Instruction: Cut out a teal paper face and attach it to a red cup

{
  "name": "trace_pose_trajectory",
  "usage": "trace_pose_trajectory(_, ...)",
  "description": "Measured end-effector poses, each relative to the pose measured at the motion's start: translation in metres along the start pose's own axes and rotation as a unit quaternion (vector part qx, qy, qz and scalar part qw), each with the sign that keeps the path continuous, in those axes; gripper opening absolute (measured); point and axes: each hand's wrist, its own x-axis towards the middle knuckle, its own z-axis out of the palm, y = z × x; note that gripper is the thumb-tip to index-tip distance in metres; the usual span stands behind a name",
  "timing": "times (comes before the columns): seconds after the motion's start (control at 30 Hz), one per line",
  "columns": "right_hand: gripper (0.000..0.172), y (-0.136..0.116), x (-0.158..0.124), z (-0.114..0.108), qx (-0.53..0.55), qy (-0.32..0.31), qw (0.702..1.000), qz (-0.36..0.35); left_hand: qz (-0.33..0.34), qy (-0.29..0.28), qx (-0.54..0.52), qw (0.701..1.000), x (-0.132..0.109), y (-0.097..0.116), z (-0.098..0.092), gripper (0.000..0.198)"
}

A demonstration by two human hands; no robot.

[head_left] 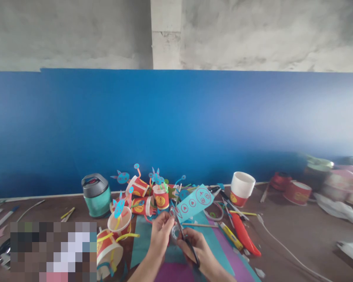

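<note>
Left hand [161, 232]: fingers pinched shut on lower end of light-blue paper strip with red circles drawn on it [194, 200]. Strip slants up to right, above brown table [282, 229], mid-table. Right hand [197, 247]: curled closed round black-handled scissors [180, 228], blades at strip's lower end. Red paper cups with blue cut-outs [160, 197] just behind. Teal lidded pot [96, 195] further left.

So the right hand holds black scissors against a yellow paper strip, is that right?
Not quite: the paper strip is light blue with red circles, not yellow. The head view shows the right hand holding black scissors against it.
</note>
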Motion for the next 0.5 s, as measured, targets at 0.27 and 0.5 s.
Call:
trace_pose_trajectory(0.27, 0.046, -0.0012, -0.0001, 0.0010, 0.002, -0.014, 1.000, -0.007, 0.002, -0.019, 0.005, 1.000, -0.0001, -0.0002, 0.0005, 0.038)
trace_pose_trajectory(0.5, 0.048, -0.0029, 0.0005, 0.0018, -0.010, -0.001, 1.000, -0.007, -0.003, -0.021, 0.004, 1.000, 0.0004, -0.0014, -0.0002, 0.036)
